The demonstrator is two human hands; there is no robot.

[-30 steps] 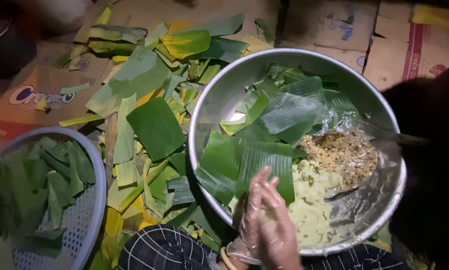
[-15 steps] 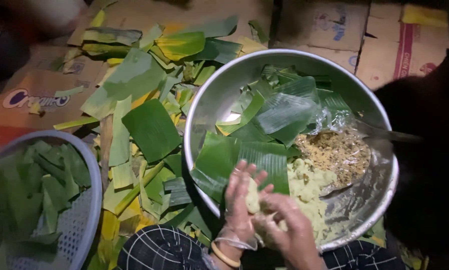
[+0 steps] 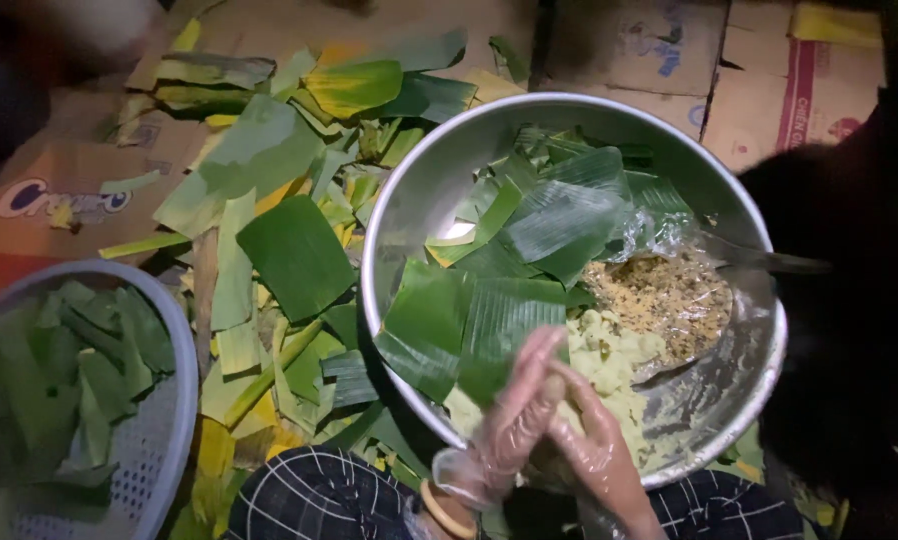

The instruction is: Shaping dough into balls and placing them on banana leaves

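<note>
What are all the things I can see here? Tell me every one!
metal bowl: one, silver, centre right
banana leaf pieces in the bowl: several, green, left half of bowl
yellow mash: one heap, pale yellow, bowl bottom by the hands
brown crumbly filling: one patch, brown, on clear plastic in the bowl
spoon handle: one, metal, bowl's right rim
loose leaf scraps: many, green and yellow, on floor left of bowl
mesh basket: one, white, lower left, holding cut leaves
cardboard sheets: several, brown, under everything
left hand: clear glove, pressed against right hand
right hand: clear glove, over the mash
</note>
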